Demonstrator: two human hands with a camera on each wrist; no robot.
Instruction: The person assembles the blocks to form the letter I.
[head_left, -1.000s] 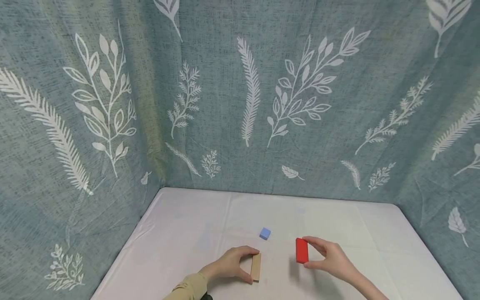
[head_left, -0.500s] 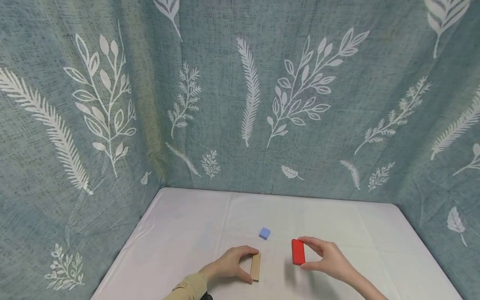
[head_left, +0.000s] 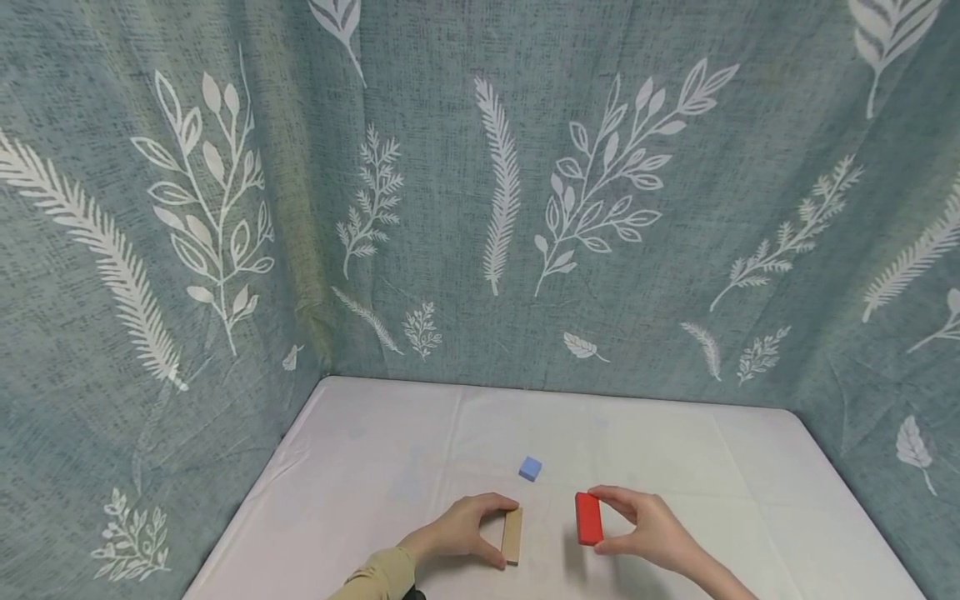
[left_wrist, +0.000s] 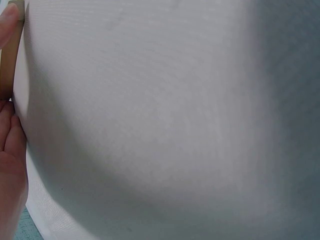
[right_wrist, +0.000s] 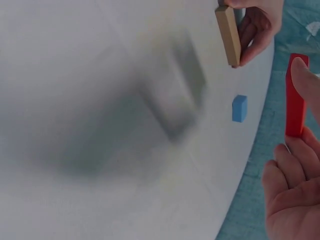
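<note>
My left hand (head_left: pixel 467 527) pinches a tan wooden block (head_left: pixel 512 536) by its two ends, thumb at the near end and fingers at the far end. In the left wrist view only part of that wooden block (left_wrist: pixel 10 60) shows at the left edge. To its right, my right hand (head_left: pixel 651 528) holds a red block (head_left: pixel 588 518) endwise between thumb and fingers, raised over the table with a shadow beneath. The right wrist view has the red block (right_wrist: pixel 296 100) upright between thumb and fingertips. A small blue block (head_left: pixel 530 468) lies beyond and between the two hands.
A white cloth (head_left: pixel 390 442) covers the table. Teal curtains (head_left: pixel 450 208) with white leaf prints stand behind the table and along both sides. A tan sleeve (head_left: pixel 382 575) covers the left forearm.
My right hand has carried the red block leftward and a little nearer, towards the wooden block. The left hand, wooden block and blue block have stayed put.
</note>
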